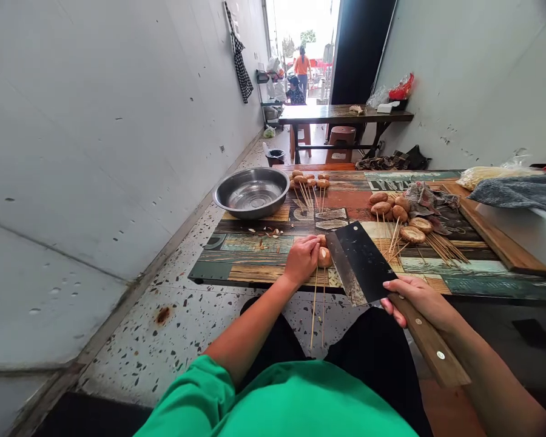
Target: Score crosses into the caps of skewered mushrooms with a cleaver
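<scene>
Gripping cleaver (364, 261) by its handle (430, 340) in right hand (416, 297), lower right of frame; holding skewered mushrooms (324, 258) in left hand (303, 260), near centre, beside cleaver; noted also metal bowl (252, 193), left of centre.

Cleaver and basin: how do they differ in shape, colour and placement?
The cleaver has a flat, dark blade; the basin is round, hollow and silvery. The cleaver is in the right hand; the basin rests on the table. Both look at least partly metal.
</scene>
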Available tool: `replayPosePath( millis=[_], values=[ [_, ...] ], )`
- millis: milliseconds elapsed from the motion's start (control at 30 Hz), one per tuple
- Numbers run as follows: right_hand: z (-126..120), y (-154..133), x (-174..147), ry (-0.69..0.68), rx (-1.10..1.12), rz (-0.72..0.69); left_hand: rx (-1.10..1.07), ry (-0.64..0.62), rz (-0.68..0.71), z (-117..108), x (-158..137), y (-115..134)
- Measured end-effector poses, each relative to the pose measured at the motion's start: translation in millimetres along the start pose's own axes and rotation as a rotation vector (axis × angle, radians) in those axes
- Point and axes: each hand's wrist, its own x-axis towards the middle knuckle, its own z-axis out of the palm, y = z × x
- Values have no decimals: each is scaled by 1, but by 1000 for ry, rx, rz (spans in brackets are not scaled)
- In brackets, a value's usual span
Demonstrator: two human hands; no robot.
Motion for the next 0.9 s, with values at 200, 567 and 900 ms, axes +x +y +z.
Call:
replayPosePath(
  millis=[200,567,900],
  values=[
    [-1,-2,9,-13,-9,-5,-10,-4,3,0,0,-1],
    [-4,-15,8,-6,-8,27,-28,-13,-24,0,1,0],
    [-5,-31,14,-17,-108,-19,-38,-30,-44,-3,1,2]
  ],
)
